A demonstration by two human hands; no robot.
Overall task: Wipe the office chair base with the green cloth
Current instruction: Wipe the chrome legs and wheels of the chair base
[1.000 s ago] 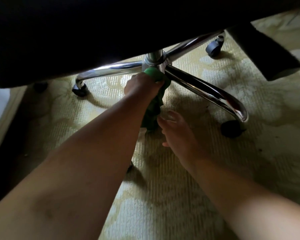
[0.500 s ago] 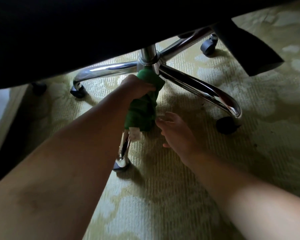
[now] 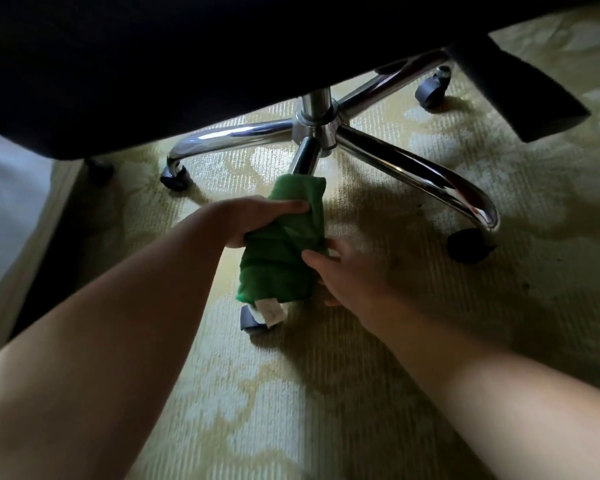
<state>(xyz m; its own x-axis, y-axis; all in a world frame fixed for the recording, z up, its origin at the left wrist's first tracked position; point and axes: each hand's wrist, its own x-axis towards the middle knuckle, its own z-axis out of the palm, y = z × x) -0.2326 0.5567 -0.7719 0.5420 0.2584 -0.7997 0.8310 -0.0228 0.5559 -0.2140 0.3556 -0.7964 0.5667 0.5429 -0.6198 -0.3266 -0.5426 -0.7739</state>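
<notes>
Left hand (image 3: 257, 220) grips green cloth (image 3: 284, 258) round the near chair leg (image 3: 307, 155); right hand (image 3: 350, 275), fingers straight, touches it. We judge mid-wipe; next stroke should reach the caster (image 3: 248, 322).

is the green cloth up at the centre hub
No, the green cloth wraps the near leg below the hub, gripped by the left hand.

Toward the viewer from the chair base hub (image 3: 317, 131), the green cloth (image 3: 284, 244) covers most of one leg (image 3: 305, 157) and hides the fingers of the left hand (image 3: 257, 220). Above the hub, the dark seat (image 3: 187, 64) swallows the column's (image 3: 317, 102) top.
</notes>
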